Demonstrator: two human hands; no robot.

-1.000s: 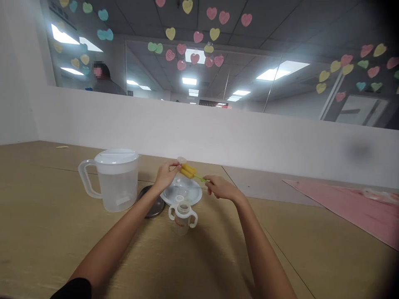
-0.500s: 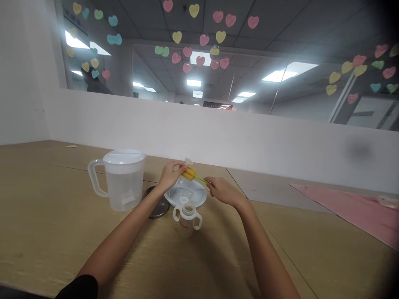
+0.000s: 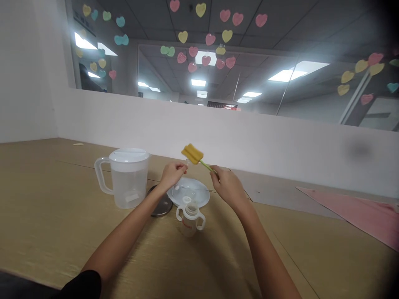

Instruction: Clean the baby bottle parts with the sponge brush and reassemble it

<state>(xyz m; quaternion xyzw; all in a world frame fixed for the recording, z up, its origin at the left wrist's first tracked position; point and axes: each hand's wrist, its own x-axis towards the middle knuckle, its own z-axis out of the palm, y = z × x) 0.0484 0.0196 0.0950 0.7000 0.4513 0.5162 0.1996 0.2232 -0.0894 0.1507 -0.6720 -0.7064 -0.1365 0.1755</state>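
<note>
My right hand [image 3: 229, 186] is closed round the thin green handle of a sponge bottle brush [image 3: 192, 154]; its yellow sponge head points up and left. My left hand [image 3: 174, 173] pinches a small clear piece [image 3: 188, 162], perhaps a bottle nipple, partly hidden by the fingers. Below the hands a white bowl [image 3: 204, 198] rests on the table, with clear parts in or in front of it. Nearer to me stands an upright baby bottle [image 3: 188, 226] with two white side handles and an uncapped neck. A white ring-like part [image 3: 187, 200] shows just behind the bottle.
A translucent lidded pitcher [image 3: 129, 182] stands left of the bowl. Between them lies a dark round metal lid or dish [image 3: 162, 207], partly behind my left forearm. A pink cloth or mat [image 3: 352, 211] covers the table's right side. A white wall [image 3: 218, 133] rises behind the table [image 3: 140, 261].
The yellow sponge head has come away from my left fingers and risen, the right hand still gripping its handle. My left hand keeps the clear piece. The whole view has shifted slightly.
</note>
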